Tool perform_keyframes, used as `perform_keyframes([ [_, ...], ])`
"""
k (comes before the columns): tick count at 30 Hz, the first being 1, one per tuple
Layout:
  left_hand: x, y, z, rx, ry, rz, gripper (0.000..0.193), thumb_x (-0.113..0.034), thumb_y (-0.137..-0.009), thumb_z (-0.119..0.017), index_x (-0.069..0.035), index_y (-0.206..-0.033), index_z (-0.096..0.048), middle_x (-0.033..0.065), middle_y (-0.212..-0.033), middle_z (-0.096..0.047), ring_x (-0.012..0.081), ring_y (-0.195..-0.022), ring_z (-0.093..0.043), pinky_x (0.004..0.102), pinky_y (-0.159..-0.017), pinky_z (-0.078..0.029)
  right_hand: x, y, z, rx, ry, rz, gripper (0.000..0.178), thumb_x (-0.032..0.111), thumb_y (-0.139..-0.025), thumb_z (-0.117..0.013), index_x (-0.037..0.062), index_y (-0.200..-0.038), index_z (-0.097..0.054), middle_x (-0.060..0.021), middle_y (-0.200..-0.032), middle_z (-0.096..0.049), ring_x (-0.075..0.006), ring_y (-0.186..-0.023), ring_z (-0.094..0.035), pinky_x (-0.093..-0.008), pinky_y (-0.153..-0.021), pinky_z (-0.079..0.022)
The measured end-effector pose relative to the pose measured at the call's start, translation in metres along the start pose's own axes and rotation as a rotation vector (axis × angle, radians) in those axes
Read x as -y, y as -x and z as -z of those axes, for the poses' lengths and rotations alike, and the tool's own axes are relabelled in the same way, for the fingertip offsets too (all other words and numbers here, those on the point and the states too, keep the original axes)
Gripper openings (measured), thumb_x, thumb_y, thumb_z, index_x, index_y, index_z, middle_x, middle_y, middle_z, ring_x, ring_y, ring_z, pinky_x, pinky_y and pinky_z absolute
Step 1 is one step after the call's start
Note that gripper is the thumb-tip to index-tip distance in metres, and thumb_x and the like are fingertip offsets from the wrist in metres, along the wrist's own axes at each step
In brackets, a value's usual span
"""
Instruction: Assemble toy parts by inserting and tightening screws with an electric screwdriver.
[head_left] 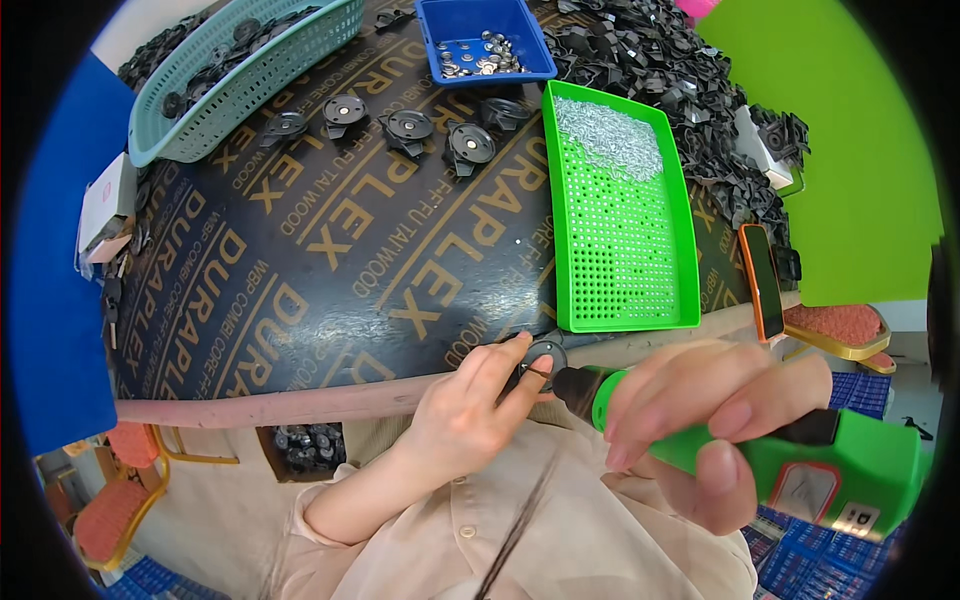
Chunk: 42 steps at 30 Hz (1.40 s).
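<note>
At the table's near edge my left hand (pixel 462 415) grips a small black round plastic part (pixel 549 352) between thumb and fingers. My right hand (pixel 700 410) is wrapped round a green and black electric screwdriver (pixel 850 455), which lies almost level and points left. Its dark nose and thin bit reach the part beside my left fingers; whether a screw sits under the bit I cannot make out. Farther off on the table stand several similar black round parts (pixel 408 127), each with a disc on top.
A green perforated tray (pixel 685 250) holds a heap of silver screws (pixel 610 138). Behind it, a blue bin (pixel 495 79) has small metal discs. A teal basket (pixel 150 145) of black parts stands far left, a pile of black pieces (pixel 660 75) far right, an orange-cased phone (pixel 763 280) at the right edge.
</note>
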<state>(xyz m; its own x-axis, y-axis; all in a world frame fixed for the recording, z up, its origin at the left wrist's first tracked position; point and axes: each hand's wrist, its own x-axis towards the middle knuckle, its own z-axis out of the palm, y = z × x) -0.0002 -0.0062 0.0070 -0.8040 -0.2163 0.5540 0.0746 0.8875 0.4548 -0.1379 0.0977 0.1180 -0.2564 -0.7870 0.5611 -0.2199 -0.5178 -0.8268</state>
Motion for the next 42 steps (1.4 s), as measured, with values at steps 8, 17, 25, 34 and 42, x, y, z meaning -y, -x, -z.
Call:
perform_keyframes([
  [8,0.0,0.009,0.004,-0.018,0.011,0.054,0.027,-0.011,-0.075,-0.07,0.002,-0.099,-0.065,0.0192,-0.107,-0.059,0.0265,-0.087,-0.061,0.0294,-0.064,-0.054,-0.001,-0.01,-0.002,0.097,0.032,0.014,0.022,0.003,-0.088,-0.05,0.001,-0.106,-0.038,-0.0219,-0.095,-0.058,-0.0251,-0.054,-0.059,-0.0358,-0.052,-0.054],
  [17,-0.02,0.113,0.173,0.094,0.096,0.845,0.044,-0.015,-0.054,-0.084,-0.007,-0.097,-0.073,0.0166,-0.115,-0.064,0.0285,-0.098,-0.063,0.0352,-0.08,-0.052,0.012,0.014,0.047,-0.264,-0.117,0.345,0.028,0.01,-0.086,-0.05,-0.0022,-0.105,-0.034,-0.0218,-0.094,-0.05,-0.021,-0.041,-0.054,-0.0293,-0.036,-0.046],
  [25,0.102,-0.003,0.14,0.063,-0.68,0.355,0.045,-0.001,-0.079,-0.063,-0.012,-0.123,-0.059,0.0134,-0.137,-0.047,0.0319,-0.114,-0.053,0.0387,-0.093,-0.046,0.011,0.02,0.049,-0.369,-0.073,0.347,0.027,0.011,-0.086,-0.045,-0.0036,-0.107,-0.035,-0.024,-0.093,-0.05,-0.022,-0.041,-0.052,-0.0298,-0.036,-0.045],
  [34,0.212,-0.055,0.115,0.054,-0.572,0.408,0.026,-0.018,-0.082,-0.067,-0.006,-0.105,-0.069,0.0178,-0.118,-0.06,0.0333,-0.101,-0.061,0.0373,-0.086,-0.049,-0.014,0.003,0.062,-0.627,0.073,0.324,0.021,0.003,-0.084,-0.041,-0.0089,-0.102,-0.042,-0.032,-0.087,-0.058,-0.0226,-0.042,-0.054,-0.0303,-0.041,-0.047],
  [42,0.065,-0.025,0.077,-0.248,0.322,0.847,0.019,0.003,-0.082,-0.063,-0.006,-0.097,-0.071,0.0137,-0.102,-0.056,0.0154,-0.068,-0.062,0.0249,-0.062,-0.051,-0.036,-0.001,0.067,-0.531,0.189,0.224,0.02,0.006,-0.085,-0.042,-0.0069,-0.101,-0.044,-0.0303,-0.089,-0.058,-0.0217,-0.042,-0.053,-0.0291,-0.043,-0.045],
])
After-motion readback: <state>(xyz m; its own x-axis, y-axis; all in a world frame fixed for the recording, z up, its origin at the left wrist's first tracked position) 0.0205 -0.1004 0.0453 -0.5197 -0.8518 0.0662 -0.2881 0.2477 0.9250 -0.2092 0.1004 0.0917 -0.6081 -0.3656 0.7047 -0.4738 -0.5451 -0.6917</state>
